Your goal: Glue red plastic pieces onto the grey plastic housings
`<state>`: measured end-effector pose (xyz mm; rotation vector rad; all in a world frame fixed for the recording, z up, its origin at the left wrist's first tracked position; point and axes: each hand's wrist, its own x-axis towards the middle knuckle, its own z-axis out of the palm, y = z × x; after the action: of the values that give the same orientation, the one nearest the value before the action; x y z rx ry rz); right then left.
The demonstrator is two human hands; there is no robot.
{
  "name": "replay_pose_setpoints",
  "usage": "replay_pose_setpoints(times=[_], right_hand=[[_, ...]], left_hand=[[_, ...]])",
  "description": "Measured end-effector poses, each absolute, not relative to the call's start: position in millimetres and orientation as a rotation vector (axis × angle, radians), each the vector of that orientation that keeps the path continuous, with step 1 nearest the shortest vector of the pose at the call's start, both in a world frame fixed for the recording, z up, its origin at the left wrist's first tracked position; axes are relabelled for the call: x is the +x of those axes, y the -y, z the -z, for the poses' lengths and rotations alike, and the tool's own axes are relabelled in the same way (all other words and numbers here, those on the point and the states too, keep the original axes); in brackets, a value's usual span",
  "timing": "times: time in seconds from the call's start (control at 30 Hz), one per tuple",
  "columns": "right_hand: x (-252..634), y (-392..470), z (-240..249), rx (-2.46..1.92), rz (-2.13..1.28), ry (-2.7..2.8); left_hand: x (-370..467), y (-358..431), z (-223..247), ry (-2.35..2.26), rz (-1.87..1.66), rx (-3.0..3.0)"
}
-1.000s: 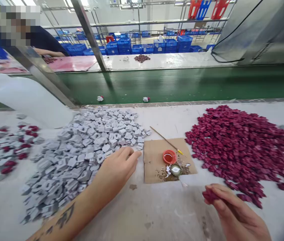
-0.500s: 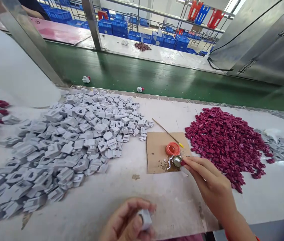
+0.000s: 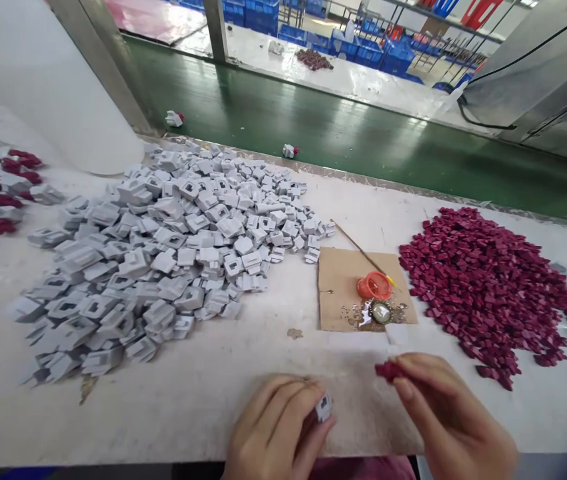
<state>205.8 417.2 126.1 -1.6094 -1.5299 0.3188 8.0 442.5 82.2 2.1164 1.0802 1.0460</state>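
Note:
Near the table's front edge, my left hand (image 3: 281, 423) is closed round a grey plastic piece (image 3: 323, 407) with a square opening facing right. To its right my right hand (image 3: 448, 407) pinches a small dark red plastic piece (image 3: 388, 371) between thumb and fingers, held apart from the grey one. Beyond them lies a cardboard sheet (image 3: 331, 313) wet with clear liquid. On it sit a bottle cap (image 3: 381, 312) and a small red cup (image 3: 374, 287). A thin stick (image 3: 358, 247) with a yellow tip rests beside the cup.
A big heap of grey pieces (image 3: 178, 247) spreads over the left, a heap of dark red pieces (image 3: 488, 287) over the right. Joined grey-and-red pieces (image 3: 6, 180) lie far left by a white cylinder (image 3: 73, 87). A green conveyor belt (image 3: 243, 113) carries two more.
My right hand has drawn back from the bottle cap toward me with the red piece. My left hand has turned the grey piece so its opening shows. The camera view has tilted down.

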Motion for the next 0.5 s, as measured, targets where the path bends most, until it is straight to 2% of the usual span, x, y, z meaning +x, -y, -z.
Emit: replay_pose_setpoints(times=[0.13, 0.5], right_hand=[[179, -402, -114, -1.465, -0.521, 1.534], [175, -407, -107, -1.373, -0.571, 1.703]], left_hand=[[9, -446, -84, -1.096, -1.095, 2.065], [10, -444, -85, -1.071, -1.047, 2.04]])
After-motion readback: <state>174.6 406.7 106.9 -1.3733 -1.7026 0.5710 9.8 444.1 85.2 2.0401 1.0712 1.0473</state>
